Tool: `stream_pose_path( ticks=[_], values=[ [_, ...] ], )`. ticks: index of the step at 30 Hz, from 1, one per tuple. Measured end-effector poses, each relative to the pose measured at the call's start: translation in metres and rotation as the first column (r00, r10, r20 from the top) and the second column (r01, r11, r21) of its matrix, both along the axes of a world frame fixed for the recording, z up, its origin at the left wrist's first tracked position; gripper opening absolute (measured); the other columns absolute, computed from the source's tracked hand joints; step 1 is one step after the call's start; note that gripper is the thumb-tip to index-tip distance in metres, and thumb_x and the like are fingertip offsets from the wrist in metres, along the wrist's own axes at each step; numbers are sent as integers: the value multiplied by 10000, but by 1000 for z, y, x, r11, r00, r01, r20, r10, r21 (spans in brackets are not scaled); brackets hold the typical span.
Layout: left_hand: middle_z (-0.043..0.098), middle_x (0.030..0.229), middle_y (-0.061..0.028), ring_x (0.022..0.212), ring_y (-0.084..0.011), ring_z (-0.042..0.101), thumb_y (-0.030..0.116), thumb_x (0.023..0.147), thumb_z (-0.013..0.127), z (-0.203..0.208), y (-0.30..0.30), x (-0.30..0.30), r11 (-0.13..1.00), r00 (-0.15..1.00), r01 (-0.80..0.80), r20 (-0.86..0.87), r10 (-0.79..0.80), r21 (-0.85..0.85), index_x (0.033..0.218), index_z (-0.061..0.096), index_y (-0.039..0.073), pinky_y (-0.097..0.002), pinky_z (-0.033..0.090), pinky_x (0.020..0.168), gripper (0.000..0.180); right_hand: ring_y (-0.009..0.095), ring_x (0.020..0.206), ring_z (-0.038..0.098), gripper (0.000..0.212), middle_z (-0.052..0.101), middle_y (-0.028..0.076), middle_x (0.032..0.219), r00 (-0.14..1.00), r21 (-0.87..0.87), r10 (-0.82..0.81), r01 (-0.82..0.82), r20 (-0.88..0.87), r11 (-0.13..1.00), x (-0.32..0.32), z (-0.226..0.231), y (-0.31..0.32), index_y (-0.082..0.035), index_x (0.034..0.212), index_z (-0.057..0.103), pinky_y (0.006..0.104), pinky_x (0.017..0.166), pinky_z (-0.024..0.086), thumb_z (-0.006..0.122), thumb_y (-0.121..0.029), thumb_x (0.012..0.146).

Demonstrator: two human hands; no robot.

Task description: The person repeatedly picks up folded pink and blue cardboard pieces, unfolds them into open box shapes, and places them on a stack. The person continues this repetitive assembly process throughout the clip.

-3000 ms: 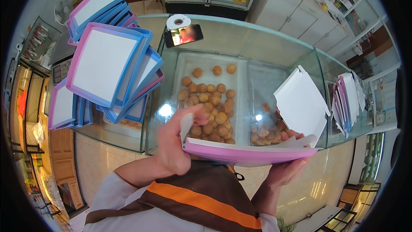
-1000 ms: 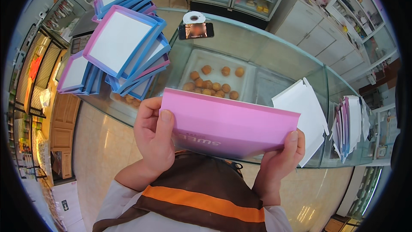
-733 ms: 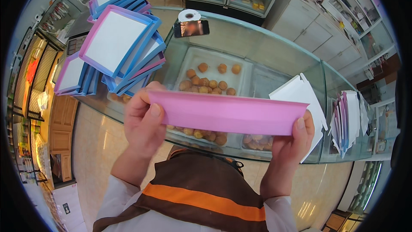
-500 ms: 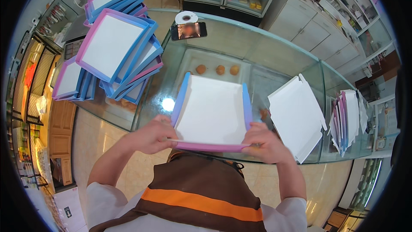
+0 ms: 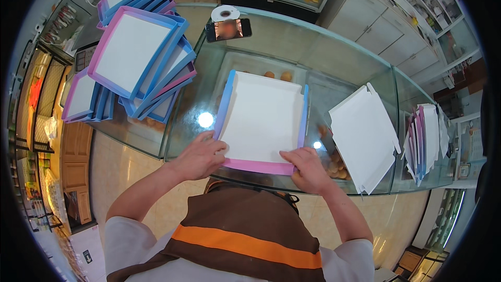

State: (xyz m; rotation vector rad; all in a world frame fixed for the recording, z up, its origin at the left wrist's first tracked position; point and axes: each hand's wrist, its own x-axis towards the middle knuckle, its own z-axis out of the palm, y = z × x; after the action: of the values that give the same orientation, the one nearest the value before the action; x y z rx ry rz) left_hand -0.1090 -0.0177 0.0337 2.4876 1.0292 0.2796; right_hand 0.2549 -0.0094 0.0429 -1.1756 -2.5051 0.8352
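Note:
In front of me on the glass counter lies a partly folded cardboard box tray (image 5: 263, 117), white inside, with blue side walls and a pink near wall. Its side and near walls stand up; the far edge shows no raised coloured wall. My left hand (image 5: 201, 155) is closed on the near left corner, fingertips over the inner edge. At the near right corner, my right hand (image 5: 308, 168) pinches the pink wall where it meets the blue side, thumb on the inside. The fingers on the outer side are partly hidden.
Stacked folded trays (image 5: 133, 55) lean at the left. Flat white cardboard sheets (image 5: 364, 136) lie to the right, with more cardboard blanks (image 5: 420, 143) standing beyond. A phone (image 5: 228, 30) rests against a white roll (image 5: 225, 14) at the far edge. Round baked pieces (image 5: 285, 76) show beneath the glass.
The tray has moved away from me, covering more of the baked pieces below. Its pink near wall shows more of its face. My right hand has shifted inward and now pinches the corner.

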Motion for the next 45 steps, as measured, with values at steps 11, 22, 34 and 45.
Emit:
stream_pose_path(
  ticks=[11, 22, 34, 45],
  values=[
    [634, 1056, -45, 1009, -234, 614, 203, 878, 685, -17, 21, 53, 974, 994, 104, 14, -109, 199, 898, 668, 130, -472, 416, 1055, 78, 334, 1065, 589, 656, 631, 111, 1154, 995, 191, -88, 96, -53, 977, -8, -29, -5, -80, 1380, 576, 426, 969, 452, 587, 104, 751],
    [591, 991, -38, 919, -225, 579, 287, 855, 733, -40, 35, 140, 971, 968, 150, 173, -183, 185, 892, 669, 134, -363, 460, 802, 169, 388, 1115, 560, 689, 595, 170, 1192, 960, 237, -215, 254, -178, 938, -6, -60, -27, 2, 1372, 519, 469, 958, 458, 609, 102, 697],
    [589, 961, -49, 909, -236, 581, 267, 837, 748, -18, 30, 138, 968, 970, 160, 149, -190, 193, 791, 639, 100, -365, 450, 785, 205, 427, 1261, 507, 319, 560, 177, 1300, 969, 414, -226, 246, -97, 877, -20, -43, -29, -52, 972, 662, 543, 1034, 397, 813, -121, 700],
    [561, 875, -51, 913, -195, 559, 360, 983, 532, 63, 21, 104, 830, -299, 20, 788, 538, -558, 912, 544, 81, -397, 443, 799, 288, 308, 1409, 412, 572, 434, 152, 1527, -53, -579, -707, 618, -705, 532, 0, 11, 17, -5, 1468, 409, 492, 1126, 360, 557, -355, 1040]
  ],
)
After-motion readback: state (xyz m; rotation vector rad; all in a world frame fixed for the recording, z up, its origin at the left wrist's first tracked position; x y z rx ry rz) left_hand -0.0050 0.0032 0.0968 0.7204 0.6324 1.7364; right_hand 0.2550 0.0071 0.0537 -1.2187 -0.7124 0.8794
